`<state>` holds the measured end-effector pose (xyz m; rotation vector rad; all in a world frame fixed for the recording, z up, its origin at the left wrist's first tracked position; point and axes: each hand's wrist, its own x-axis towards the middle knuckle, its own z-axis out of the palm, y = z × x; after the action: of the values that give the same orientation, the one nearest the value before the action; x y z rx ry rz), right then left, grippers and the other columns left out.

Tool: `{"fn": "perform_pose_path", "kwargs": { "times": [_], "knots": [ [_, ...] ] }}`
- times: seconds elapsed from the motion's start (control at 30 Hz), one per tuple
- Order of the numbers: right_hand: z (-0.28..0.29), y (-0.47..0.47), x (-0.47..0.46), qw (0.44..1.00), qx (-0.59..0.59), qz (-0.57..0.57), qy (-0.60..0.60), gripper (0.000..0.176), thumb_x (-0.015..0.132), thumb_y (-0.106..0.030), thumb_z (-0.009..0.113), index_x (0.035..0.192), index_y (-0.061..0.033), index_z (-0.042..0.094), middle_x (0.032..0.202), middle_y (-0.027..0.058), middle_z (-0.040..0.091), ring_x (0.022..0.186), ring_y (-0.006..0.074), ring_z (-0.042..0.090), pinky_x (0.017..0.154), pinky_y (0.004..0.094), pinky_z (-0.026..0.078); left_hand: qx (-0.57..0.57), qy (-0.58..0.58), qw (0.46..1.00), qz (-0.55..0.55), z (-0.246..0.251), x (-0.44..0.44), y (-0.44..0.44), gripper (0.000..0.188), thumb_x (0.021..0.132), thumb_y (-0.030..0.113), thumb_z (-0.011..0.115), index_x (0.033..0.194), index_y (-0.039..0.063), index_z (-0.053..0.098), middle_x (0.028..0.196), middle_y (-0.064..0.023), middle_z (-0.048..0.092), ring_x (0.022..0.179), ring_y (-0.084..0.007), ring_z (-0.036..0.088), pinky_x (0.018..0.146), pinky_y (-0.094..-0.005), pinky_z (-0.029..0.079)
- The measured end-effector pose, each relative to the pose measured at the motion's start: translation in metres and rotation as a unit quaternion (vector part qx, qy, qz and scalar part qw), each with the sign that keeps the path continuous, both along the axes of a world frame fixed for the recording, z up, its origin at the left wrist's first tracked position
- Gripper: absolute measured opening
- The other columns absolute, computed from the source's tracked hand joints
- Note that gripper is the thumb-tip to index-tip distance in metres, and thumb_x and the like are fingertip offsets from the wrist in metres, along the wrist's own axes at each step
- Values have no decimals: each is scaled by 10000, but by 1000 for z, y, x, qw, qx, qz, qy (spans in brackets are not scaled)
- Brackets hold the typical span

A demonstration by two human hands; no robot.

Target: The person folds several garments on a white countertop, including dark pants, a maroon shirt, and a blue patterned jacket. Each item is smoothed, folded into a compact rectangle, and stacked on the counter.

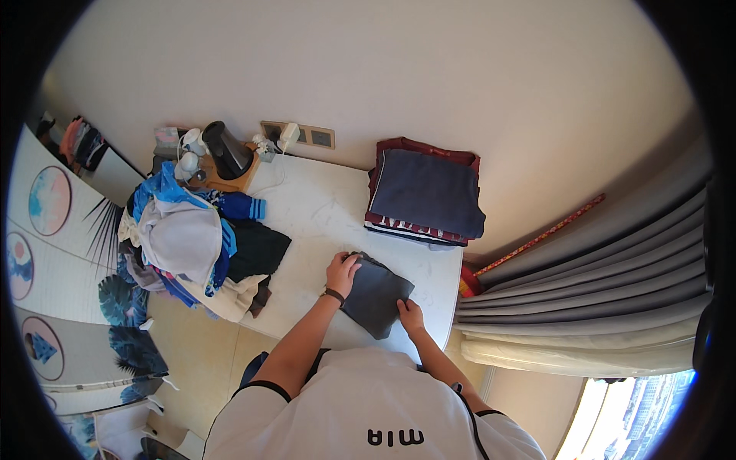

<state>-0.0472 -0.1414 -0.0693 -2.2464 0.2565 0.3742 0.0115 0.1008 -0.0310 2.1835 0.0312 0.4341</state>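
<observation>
A dark grey folded garment [374,296] lies on the white tabletop [322,201] right in front of me. My left hand [342,273] grips its far left corner, fingers curled over the edge. At its near right edge, my right hand [410,316] pinches the cloth between thumb and fingers. Beyond it, against the wall, stands a neat stack of folded clothes, with a dark blue-grey garment [428,187] on top and a maroon one [397,145] beneath it. To the left is a loose heap of clothes, including a light grey garment [183,238] and a black one [256,247].
At the back left, a dark electric kettle [225,152] and white cups [190,164] stand on a wooden tray [236,183]. A white charger [289,135] sits in the wall socket, its cable trailing onto the table. Grey curtains [586,276] and a red-handled broom [540,236] flank the right edge.
</observation>
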Motion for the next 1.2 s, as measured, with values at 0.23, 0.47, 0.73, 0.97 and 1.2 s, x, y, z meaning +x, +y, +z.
{"fn": "perform_pose_path", "kwargs": {
  "times": [0.23,0.47,0.73,0.97,1.2],
  "knots": [
    [17,-4,-3,972,170,-159,19,462,948,-424,503,908,28,589,855,193,625,836,297,611,693,423,448,113,199,972,-45,-8,2,7,805,693,413,793,1271,-10,425,1047,-251,563,1007,-434,533,871,-488,451],
    [64,-26,-14,873,398,-195,203,466,786,-171,751,1146,50,553,1041,161,637,960,258,625,828,378,531,-124,398,907,-53,9,-64,-6,695,716,238,820,1188,-70,412,1087,-227,599,943,-305,643,791,-375,534],
    [210,-36,76,894,425,-131,47,450,813,-187,740,1177,16,570,1032,95,650,928,189,620,819,340,511,-483,265,830,-89,124,11,-2,597,829,116,722,1284,-90,396,1171,-193,589,997,-221,623,879,-345,510],
    [265,-39,195,918,43,-111,-378,543,856,-171,656,1312,35,446,1172,198,593,1061,312,566,909,387,448,31,-122,986,112,181,166,-38,640,794,151,715,1333,4,402,1182,-230,550,1069,-348,542,917,-451,432],
    [201,2,191,874,-280,120,-378,768,759,-413,726,1430,-240,397,1493,151,322,1405,333,242,1085,561,236,276,-51,960,-15,115,139,-85,667,831,266,664,1423,134,386,1498,-268,224,1356,-457,257,1074,-505,294]
  ]
}}
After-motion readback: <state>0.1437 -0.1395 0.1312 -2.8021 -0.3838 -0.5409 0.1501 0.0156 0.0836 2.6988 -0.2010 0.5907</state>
